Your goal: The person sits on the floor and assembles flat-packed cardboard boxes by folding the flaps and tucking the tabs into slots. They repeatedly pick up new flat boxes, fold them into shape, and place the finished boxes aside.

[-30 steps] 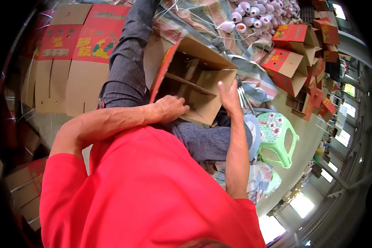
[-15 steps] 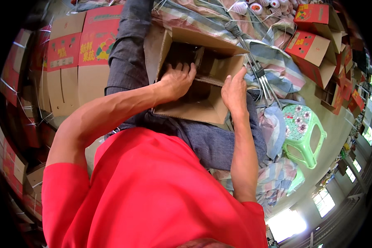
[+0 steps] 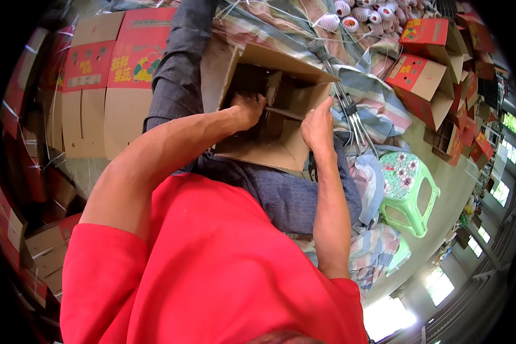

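The left hand [image 3: 248,110] curls inside the upper-middle box [image 3: 264,153] by its divider [image 3: 274,87], and the right hand [image 3: 317,127], apart, touches its right side, grips unclear.

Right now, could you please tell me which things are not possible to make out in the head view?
All in the head view:
Fingertips of the left hand: hidden by the hand itself, inside the shadowed box.
Underside of the open box: hidden by its own walls and floor.
Far part of the white-netted pile: cut off by the top edge.
Distant clutter: too small and blurred.
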### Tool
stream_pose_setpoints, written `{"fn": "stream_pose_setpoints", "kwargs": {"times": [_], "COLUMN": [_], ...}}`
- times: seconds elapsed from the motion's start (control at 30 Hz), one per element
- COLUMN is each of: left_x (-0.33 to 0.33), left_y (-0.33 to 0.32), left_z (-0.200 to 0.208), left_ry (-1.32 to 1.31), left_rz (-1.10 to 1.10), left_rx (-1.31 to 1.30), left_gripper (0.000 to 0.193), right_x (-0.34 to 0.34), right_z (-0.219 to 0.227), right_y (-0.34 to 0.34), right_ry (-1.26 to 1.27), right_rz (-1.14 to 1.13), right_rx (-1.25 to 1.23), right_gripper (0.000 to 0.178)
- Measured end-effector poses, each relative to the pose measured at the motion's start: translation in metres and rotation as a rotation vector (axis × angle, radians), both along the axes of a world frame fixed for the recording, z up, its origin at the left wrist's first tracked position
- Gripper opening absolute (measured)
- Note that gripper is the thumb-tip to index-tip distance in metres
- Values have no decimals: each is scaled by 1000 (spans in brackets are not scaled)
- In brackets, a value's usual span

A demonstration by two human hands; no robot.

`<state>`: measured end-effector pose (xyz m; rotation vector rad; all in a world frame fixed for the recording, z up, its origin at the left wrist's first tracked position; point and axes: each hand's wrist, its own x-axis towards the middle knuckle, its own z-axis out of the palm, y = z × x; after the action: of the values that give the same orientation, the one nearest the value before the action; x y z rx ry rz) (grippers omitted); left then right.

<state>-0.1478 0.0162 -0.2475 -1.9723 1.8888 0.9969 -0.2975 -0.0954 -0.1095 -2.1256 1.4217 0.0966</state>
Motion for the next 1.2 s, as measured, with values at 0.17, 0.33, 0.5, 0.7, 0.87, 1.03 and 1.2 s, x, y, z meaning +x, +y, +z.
{"fn": "stream_pose_setpoints", "kwargs": {"times": [0.17, 0.33, 0.5, 0.7, 0.87, 1.03, 1.2], "left_x": [-12, -6, 4, 69, 124, 164, 178], "left_y": [-18, -30, 12, 77, 109, 124, 124], "left_z": [-24, -9, 52, 174, 125, 80, 75], "left_ry": [-83, -90, 15, 544, 602, 660, 949], "left_rz": [10, -138, -124, 302, 900, 1058, 1243], "left_rx": [106, 174, -185, -1186, -1154, -1092, -968], "left_gripper": [102, 103, 69, 50, 36, 31, 26], "right_x": [-10, -43, -77, -110, -99, -54, -27], "right_z": [-9, -36, -18, -34, -17, 22, 40], "right_y": [-2, -7, 28, 58, 46, 19, -21], "right_ry": [24, -182, -193, -223, -139, -319, -301], "right_rz": [6, 50, -237, -320, -268, -421, -321], "right_rx": [13, -271, 334, 218, 288, 427, 378], "right_gripper": [37, 56, 42, 35, 30, 34, 43]}}
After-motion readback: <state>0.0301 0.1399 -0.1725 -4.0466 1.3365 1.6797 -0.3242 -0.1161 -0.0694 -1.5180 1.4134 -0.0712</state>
